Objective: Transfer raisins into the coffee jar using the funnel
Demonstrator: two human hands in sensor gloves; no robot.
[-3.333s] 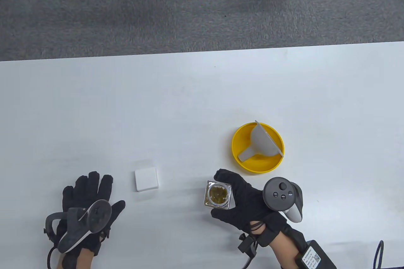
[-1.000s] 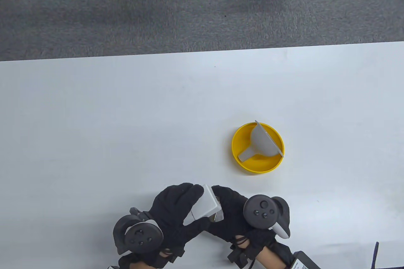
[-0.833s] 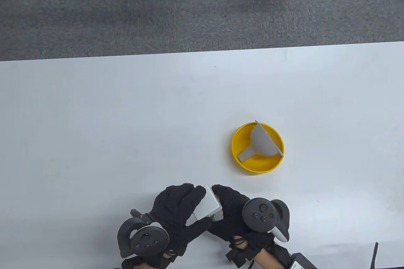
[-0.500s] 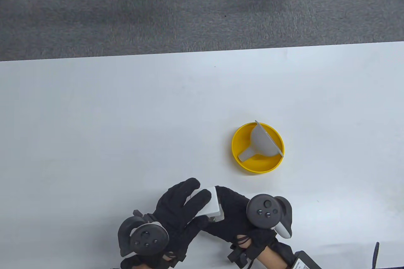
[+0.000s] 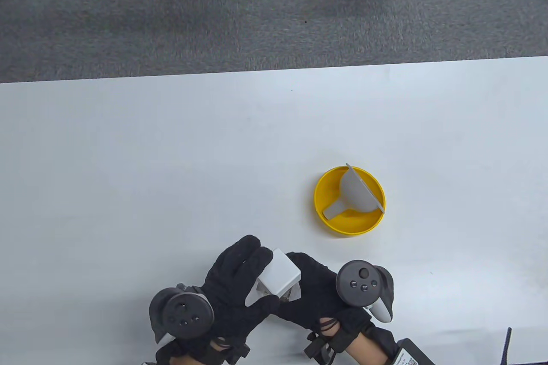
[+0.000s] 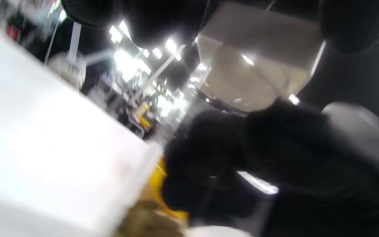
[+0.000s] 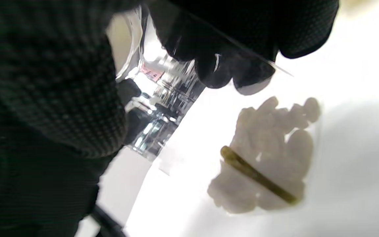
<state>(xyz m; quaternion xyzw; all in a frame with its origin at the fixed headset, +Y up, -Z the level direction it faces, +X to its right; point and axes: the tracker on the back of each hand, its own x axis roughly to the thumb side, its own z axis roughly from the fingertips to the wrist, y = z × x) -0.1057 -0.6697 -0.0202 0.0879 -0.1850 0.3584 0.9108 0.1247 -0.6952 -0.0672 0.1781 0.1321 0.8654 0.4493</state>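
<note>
Nearest the table's front edge I see my left hand [image 5: 237,286] and my right hand [image 5: 317,292] brought together around the coffee jar [image 5: 289,294]. My left hand grips the white square lid [image 5: 279,275], fingers over its far-left side and thumb curled beneath its near edge; the lid sits tilted over the jar mouth, and I cannot tell whether it is fully seated. My right hand wraps the jar body from the right, so from above only a sliver of clear glass shows under the lid. In the right wrist view the raisins [image 7: 268,158] lie clumped at the bottom of the jar, seen through its glass. The left wrist view is blurred, showing the lid [image 6: 262,56] from below between dark gloved fingers [image 6: 156,19].

Farther back and to the right, well apart from both hands, the yellow bowl [image 5: 338,224] stands on the white table [image 5: 171,146], with the grey funnel [image 5: 353,194] lying on its side inside it, spout pointing toward the near left.
</note>
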